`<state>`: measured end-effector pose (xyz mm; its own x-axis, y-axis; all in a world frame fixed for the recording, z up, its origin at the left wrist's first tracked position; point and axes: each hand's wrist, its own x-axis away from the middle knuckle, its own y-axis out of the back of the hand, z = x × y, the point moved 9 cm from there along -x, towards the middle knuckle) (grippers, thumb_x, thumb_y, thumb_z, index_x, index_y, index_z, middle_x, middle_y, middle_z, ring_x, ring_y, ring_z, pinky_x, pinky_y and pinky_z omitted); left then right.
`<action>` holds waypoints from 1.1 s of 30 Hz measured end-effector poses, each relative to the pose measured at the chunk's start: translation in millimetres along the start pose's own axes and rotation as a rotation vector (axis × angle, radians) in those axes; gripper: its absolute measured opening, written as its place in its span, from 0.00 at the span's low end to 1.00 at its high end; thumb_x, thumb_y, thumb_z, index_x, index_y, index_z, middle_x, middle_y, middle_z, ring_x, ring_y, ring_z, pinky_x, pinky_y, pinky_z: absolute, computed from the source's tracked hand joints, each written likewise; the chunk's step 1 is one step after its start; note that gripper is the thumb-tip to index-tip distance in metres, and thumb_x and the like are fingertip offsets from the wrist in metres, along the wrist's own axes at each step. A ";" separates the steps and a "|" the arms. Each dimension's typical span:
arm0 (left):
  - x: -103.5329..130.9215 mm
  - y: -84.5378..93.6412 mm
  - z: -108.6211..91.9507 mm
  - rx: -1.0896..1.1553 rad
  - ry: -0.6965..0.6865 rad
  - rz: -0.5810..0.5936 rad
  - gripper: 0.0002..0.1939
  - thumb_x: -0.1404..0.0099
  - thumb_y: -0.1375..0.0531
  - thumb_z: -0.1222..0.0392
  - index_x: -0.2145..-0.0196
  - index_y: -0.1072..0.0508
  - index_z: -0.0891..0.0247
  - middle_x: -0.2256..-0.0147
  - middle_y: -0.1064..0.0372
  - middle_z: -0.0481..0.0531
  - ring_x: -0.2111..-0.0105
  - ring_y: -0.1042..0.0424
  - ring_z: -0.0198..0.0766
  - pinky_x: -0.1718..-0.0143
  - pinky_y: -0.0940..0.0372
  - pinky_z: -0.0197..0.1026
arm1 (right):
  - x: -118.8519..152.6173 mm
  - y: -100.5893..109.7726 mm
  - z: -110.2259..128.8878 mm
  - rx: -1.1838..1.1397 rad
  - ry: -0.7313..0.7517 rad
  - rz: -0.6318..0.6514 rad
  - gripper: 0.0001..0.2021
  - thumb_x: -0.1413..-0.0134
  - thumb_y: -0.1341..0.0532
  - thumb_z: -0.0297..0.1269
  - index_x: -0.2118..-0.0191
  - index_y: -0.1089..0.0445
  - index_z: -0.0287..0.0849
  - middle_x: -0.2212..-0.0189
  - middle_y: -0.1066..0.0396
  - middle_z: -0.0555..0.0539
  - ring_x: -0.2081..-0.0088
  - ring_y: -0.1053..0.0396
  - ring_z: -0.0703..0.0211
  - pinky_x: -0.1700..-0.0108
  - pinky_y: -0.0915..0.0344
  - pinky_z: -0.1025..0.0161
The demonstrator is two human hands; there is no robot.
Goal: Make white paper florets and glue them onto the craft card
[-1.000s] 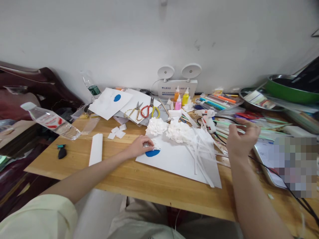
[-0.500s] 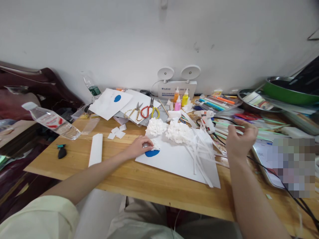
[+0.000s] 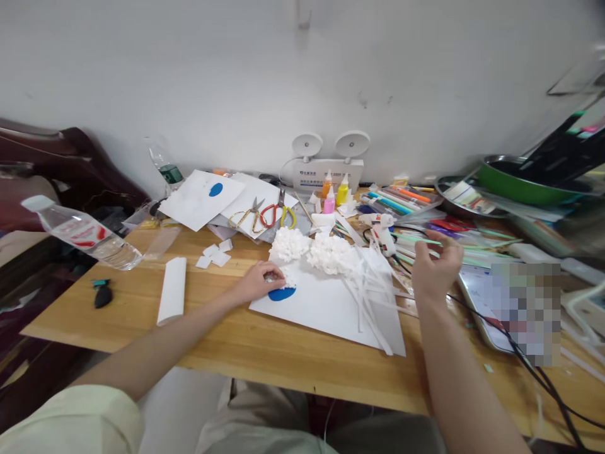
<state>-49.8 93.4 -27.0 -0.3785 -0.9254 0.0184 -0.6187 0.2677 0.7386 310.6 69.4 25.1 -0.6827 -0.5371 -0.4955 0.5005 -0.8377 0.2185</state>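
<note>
Two hands showing: L hand pinching white tuft at blue disc on paper; R hand hovering nr glue gun, fingers curled, can't tell if pinching anything.

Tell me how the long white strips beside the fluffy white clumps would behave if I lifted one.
The white strips look light and probably floppy, being thin and narrow. Lifting one may drag others along, since they cross in a loose heap. They could also slide across the white sheet, where several lie.
</note>
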 end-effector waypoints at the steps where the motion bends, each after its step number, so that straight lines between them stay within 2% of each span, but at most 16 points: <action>1: -0.1 0.0 -0.1 0.006 -0.001 -0.005 0.10 0.48 0.41 0.53 0.73 0.27 0.62 0.70 0.30 0.51 0.66 0.33 0.39 0.64 0.40 0.38 | 0.6 -1.4 -0.4 -0.009 -0.003 0.005 0.13 0.57 0.44 0.32 0.61 0.31 0.39 0.62 0.37 0.44 0.70 0.36 0.63 0.68 0.37 0.64; 5: -0.2 1.9 4.3 0.061 0.024 -0.051 0.10 0.51 0.39 0.53 0.73 0.27 0.63 0.70 0.31 0.51 0.66 0.34 0.39 0.64 0.40 0.39 | 4.2 -11.6 6.4 -0.069 0.010 0.101 0.11 0.54 0.45 0.35 0.63 0.32 0.39 0.67 0.33 0.46 0.71 0.35 0.62 0.68 0.37 0.64; 8: -0.5 2.1 10.9 0.123 0.071 -0.083 0.13 0.51 0.39 0.52 0.71 0.28 0.64 0.72 0.31 0.50 0.70 0.34 0.37 0.68 0.40 0.37 | 15.5 -33.0 23.0 -0.029 0.120 0.359 0.09 0.54 0.44 0.37 0.67 0.31 0.40 0.72 0.31 0.48 0.73 0.36 0.62 0.68 0.38 0.63; 12: -0.6 1.0 16.4 0.160 0.105 -0.123 0.15 0.48 0.42 0.50 0.68 0.29 0.65 0.74 0.33 0.49 0.73 0.35 0.35 0.72 0.41 0.35 | 53.7 -64.2 33.9 0.137 0.356 0.795 0.09 0.55 0.42 0.41 0.68 0.31 0.42 0.72 0.29 0.47 0.70 0.34 0.58 0.65 0.39 0.60; 15: -0.1 0.4 17.2 0.170 0.096 -0.146 0.16 0.52 0.38 0.51 0.69 0.29 0.64 0.71 0.32 0.50 0.70 0.35 0.36 0.69 0.40 0.36 | 74.4 -71.3 26.1 0.249 0.443 0.929 0.10 0.55 0.42 0.43 0.68 0.31 0.43 0.72 0.30 0.47 0.68 0.34 0.55 0.64 0.40 0.58; 18: -0.4 0.5 17.6 0.174 0.089 -0.155 0.15 0.53 0.37 0.52 0.69 0.28 0.64 0.71 0.32 0.50 0.70 0.35 0.36 0.68 0.41 0.36 | 82.1 -72.7 18.9 0.296 0.450 0.957 0.11 0.54 0.42 0.43 0.66 0.31 0.43 0.72 0.29 0.47 0.67 0.33 0.54 0.64 0.41 0.58; 24: -1.0 2.5 18.1 0.181 0.113 -0.182 0.15 0.51 0.39 0.51 0.69 0.28 0.64 0.74 0.33 0.48 0.73 0.36 0.34 0.73 0.42 0.35 | 91.1 -78.6 14.8 0.318 0.442 1.009 0.10 0.53 0.43 0.43 0.67 0.31 0.43 0.73 0.29 0.48 0.67 0.33 0.55 0.63 0.42 0.58; 30: -0.5 1.5 17.6 0.199 0.123 -0.211 0.13 0.54 0.37 0.52 0.72 0.28 0.63 0.74 0.33 0.49 0.71 0.36 0.36 0.70 0.41 0.36 | 87.3 -76.1 18.4 0.322 0.458 0.853 0.14 0.54 0.43 0.45 0.64 0.33 0.42 0.71 0.31 0.47 0.70 0.34 0.58 0.64 0.45 0.59; 33: -1.5 2.0 18.5 0.245 0.130 -0.215 0.13 0.54 0.37 0.53 0.72 0.27 0.64 0.74 0.33 0.49 0.72 0.36 0.35 0.71 0.41 0.36 | 88.9 -76.2 20.5 0.350 0.491 0.810 0.11 0.51 0.44 0.42 0.65 0.32 0.43 0.72 0.30 0.48 0.68 0.33 0.56 0.63 0.47 0.58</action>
<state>-63.2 100.3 -38.0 -0.1405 -0.9898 -0.0223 -0.8272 0.1050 0.5520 200.8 83.4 -18.3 0.1276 -0.9232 -0.3624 0.4786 -0.2627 0.8378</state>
